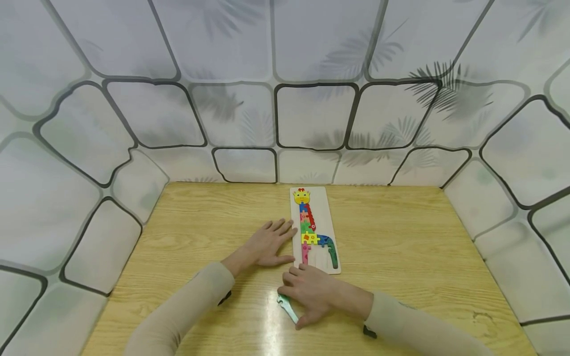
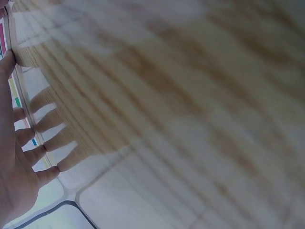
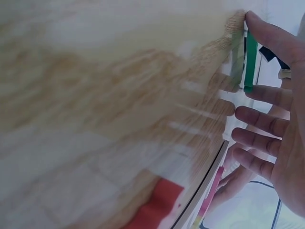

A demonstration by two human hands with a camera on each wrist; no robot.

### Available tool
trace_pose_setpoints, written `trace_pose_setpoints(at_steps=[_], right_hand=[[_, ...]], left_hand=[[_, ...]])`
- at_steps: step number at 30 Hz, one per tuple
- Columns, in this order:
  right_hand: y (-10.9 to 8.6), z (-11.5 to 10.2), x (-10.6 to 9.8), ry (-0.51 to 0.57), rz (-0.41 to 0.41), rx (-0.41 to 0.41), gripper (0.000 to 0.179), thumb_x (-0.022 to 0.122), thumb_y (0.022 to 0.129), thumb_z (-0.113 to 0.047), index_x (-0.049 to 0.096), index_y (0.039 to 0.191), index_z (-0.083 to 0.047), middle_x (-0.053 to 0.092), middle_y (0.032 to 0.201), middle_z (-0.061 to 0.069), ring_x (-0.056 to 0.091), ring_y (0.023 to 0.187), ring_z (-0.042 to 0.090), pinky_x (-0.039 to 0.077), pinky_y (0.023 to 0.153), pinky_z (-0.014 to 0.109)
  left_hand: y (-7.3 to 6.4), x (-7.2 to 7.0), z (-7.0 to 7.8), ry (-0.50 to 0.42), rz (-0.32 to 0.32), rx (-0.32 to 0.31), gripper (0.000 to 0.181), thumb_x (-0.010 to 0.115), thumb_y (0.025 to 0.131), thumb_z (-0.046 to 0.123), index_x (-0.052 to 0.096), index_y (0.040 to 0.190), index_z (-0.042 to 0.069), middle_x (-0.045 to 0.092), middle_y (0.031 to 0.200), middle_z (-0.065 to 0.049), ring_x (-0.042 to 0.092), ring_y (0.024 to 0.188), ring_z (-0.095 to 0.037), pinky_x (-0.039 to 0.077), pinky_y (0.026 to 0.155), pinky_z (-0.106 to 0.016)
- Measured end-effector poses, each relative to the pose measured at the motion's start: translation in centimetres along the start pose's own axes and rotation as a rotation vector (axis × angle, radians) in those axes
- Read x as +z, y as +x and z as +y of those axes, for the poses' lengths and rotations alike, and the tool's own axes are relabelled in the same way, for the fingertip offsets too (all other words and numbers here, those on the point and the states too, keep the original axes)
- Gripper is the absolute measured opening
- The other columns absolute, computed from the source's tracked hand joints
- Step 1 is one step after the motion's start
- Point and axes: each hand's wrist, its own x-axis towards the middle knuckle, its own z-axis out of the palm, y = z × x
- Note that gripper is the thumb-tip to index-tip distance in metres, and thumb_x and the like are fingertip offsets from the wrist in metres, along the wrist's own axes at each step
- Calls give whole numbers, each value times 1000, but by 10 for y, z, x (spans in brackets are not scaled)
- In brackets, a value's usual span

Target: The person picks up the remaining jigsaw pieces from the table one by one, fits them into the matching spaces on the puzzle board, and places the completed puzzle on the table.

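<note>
A wooden giraffe jigsaw board (image 1: 321,207) lies lengthwise on the table, with coloured pieces forming head, neck, body and legs. Beside its left edge my left hand (image 1: 272,244) rests with fingers spread; the left wrist view has its fingertips (image 2: 50,174) right at the board's side. A pale slot shows between the pink leg piece (image 1: 305,252) and the dark green leg piece (image 1: 332,254). Just below the board, my right hand (image 1: 317,292) pinches a loose green puzzle piece (image 1: 287,307) between thumb and index finger. In the right wrist view that green piece (image 3: 250,59) stretches between those two fingertips.
The light wooden table (image 1: 401,232) extends to both sides of the board. Behind it and at the sides stand pale walls (image 1: 240,113) with a stone-and-leaf pattern. A bright light reflection falls on the tabletop near the front.
</note>
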Motion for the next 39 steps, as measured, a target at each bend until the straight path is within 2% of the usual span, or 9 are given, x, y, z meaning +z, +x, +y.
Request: trace_pose_setpoints(at_steps=[8,19,26,35,39], right_hand=[[-7,0,-1,-20,40,19,82,62,84,-85,60,142,-27,63,123,-5,57,107,11,52,90,26],[-17,6,0,79,35,72,84,59,87,-84,58,147,-25,63,132,-3,59,117,15,53,105,34],[-23,6,0,106,39,97,82,59,88,-82,57,147,-25,63,133,-2,60,117,15,53,104,35],[-29,9,5,74,91,125,85,59,86,-86,59,145,-25,64,127,-4,59,114,14,52,102,34],[-31,10,5,96,84,138,85,60,86,-85,59,145,-25,63,128,-4,58,117,14,52,103,35]], left_hand=[[0,-1,1,-15,-7,-4,87,41,103,72,28,168,16,23,177,-12,28,163,-38,30,131,-59],[0,-2,1,-13,-18,-7,87,41,103,72,27,169,16,22,177,-12,26,164,-37,29,132,-59],[-1,0,1,-1,-22,-16,87,40,103,72,27,169,17,21,178,-11,26,164,-36,29,132,-58],[-1,1,1,-4,-8,-14,87,40,103,73,28,169,17,23,177,-11,27,163,-37,30,131,-59],[0,1,1,6,-7,-10,87,39,103,73,28,169,17,23,177,-11,27,163,-37,30,131,-58]])
